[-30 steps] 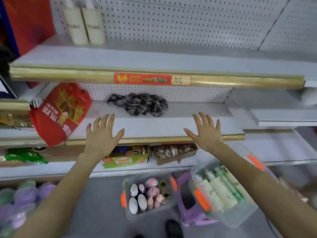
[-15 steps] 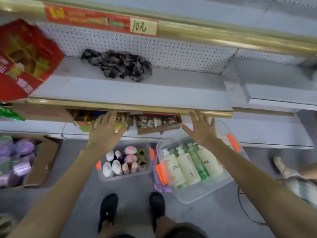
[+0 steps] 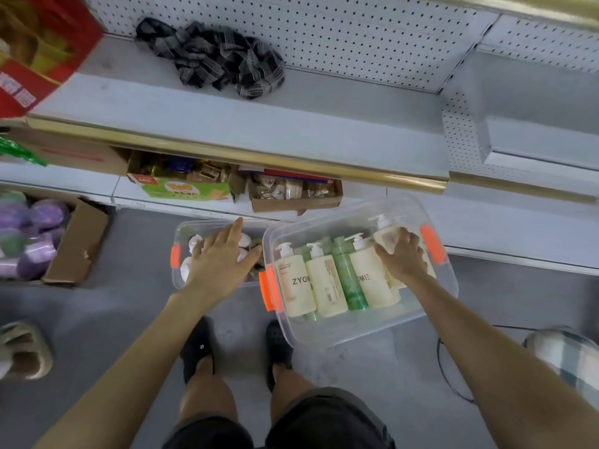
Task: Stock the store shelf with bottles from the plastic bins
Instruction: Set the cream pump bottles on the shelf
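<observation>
A: Hands first, quick.
B: Left hand [image 3: 223, 257] is over the small bin [image 3: 176, 280] at 8 o'clock. Its fingers [image 3: 237, 230] are straight and spread wide, holding nothing. Can't tell if the palm touches the small white bottles [image 3: 194, 243] under it.
A: Right?
B: Right hand [image 3: 402, 254] is inside the big bin [image 3: 356, 332] at 4 o'clock. Fingers [image 3: 409, 238] are curled over the cream pump bottle [image 3: 385, 234] at the bin's 3 o'clock end, gripping it near the top.
A: Rest of that bin?
B: A row of bottles [image 3: 325, 286] lying side by side, pumps toward 12 o'clock. They're mostly cream, with one green bottle [image 3: 348, 283] among them. The cream one nearest the hand lies against the gripped bottle. More green shows underneath, partly hidden. There's an orange latch [image 3: 269, 286] on the 9 o'clock end and another at 3.
A: Shelf?
B: The shelf [image 3: 227, 118] runs across at 12 o'clock with a gold strip on its front edge. On it sits a dark checked cloth [image 3: 217, 56] at 11 o'clock, and a red bag [image 3: 39, 50] at 10 — blurred.
A: Lower down?
B: Under the shelf a green snack box [image 3: 184, 189] and a brown open box [image 3: 295, 197] sit side by side. A cardboard box [image 3: 81, 241] of purple containers is on the floor at 9 o'clock. The person's black shoes [image 3: 196, 348] are at 6 o'clock, and a black cable [image 3: 444, 367] lies on the floor at 5.
</observation>
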{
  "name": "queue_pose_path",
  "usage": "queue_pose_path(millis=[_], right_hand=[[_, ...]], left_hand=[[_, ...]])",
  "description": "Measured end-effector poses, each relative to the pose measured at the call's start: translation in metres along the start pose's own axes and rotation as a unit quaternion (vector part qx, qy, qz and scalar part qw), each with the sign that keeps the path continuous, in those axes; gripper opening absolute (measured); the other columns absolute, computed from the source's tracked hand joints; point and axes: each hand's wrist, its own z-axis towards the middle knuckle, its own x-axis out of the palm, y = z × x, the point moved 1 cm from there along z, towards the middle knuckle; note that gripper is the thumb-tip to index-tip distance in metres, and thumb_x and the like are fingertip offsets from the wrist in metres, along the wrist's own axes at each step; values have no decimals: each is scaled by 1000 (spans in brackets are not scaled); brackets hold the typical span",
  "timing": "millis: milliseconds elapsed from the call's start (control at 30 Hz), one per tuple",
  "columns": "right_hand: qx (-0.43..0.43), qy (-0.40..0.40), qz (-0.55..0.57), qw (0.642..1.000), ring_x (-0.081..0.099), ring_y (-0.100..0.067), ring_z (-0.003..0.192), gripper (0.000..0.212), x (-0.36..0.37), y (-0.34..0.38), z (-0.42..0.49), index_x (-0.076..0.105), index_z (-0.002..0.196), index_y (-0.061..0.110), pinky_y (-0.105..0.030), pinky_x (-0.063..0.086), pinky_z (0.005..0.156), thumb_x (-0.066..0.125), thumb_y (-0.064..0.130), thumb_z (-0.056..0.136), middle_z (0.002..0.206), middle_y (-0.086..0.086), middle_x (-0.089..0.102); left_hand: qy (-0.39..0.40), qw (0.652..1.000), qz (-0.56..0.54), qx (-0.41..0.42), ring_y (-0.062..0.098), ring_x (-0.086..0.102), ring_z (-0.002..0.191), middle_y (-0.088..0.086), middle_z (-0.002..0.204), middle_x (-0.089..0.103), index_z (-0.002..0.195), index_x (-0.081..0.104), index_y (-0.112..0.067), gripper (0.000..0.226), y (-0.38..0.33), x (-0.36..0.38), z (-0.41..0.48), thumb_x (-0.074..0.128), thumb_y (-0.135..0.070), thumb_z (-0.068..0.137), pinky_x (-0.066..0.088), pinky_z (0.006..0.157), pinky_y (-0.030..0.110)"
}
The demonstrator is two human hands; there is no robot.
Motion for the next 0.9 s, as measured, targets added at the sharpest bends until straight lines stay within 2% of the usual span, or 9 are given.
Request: queue_pose_path(millis=[100,200,300,433,567,667,767,900], right_hand=[[15,30,12,999,34,-40,129,84,3,-17,8,9,147,17,-53,36,101,63,39,86,144,-17,27],[31,37,-18,999,39,-41,123,87,7,-29,14,9,145,17,-52,38,96,66,41,84,137,-20,32],[50,24,-31,998,39,-40,123,86,8,-36,19,20,140,12,-51,37,97,68,47,79,134,-20,37],[88,37,7,995,44,-35,123,99,12,-46,30,29,137,5,-51,40,99,77,55,66,134,-15,45],[94,98,116,984,47,-33,122,100,15,-45,21,15,145,9,-44,43,98,78,37,72,137,-12,44],[99,142,189,967,53,-26,112,78,15,-42,8,32,136,11,-44,50,87,74,37,76,127,-5,53],[102,166,320,927,56,-23,105,64,20,-31,-8,39,129,12,-40,53,71,72,35,79,123,-4,57],[60,175,450,874,58,-21,109,62,23,8,-30,41,131,14,-46,53,82,71,34,80,123,-5,59]], left_hand=[[-1,1000,-11,-11,26,23,139,5,150,32,150,10,-23,69,-1,9,1,38,-52,94,17,112,44],[12,999,-34,-27,26,23,139,5,150,31,148,16,-23,66,-7,14,-2,39,-51,93,20,111,45],[22,998,-53,-21,28,32,133,7,145,38,145,24,-21,59,-13,19,-6,43,-44,94,25,106,42],[35,996,-84,-21,30,38,127,6,141,41,146,24,-22,62,-18,28,-10,48,-41,92,30,103,43],[54,994,-95,-8,27,43,124,7,139,44,147,23,-19,63,-24,36,-11,47,-40,93,33,103,41],[67,989,-132,3,27,45,124,5,146,38,147,24,-19,62,-30,37,-10,48,-38,93,36,103,42],[91,968,-232,10,21,37,132,4,148,35,145,29,-18,55,-42,35,-10,48,-32,96,31,105,33],[119,939,-323,-7,16,48,120,1,135,49,135,43,-19,41,-60,30,-8,47,-32,96,34,90,24]])
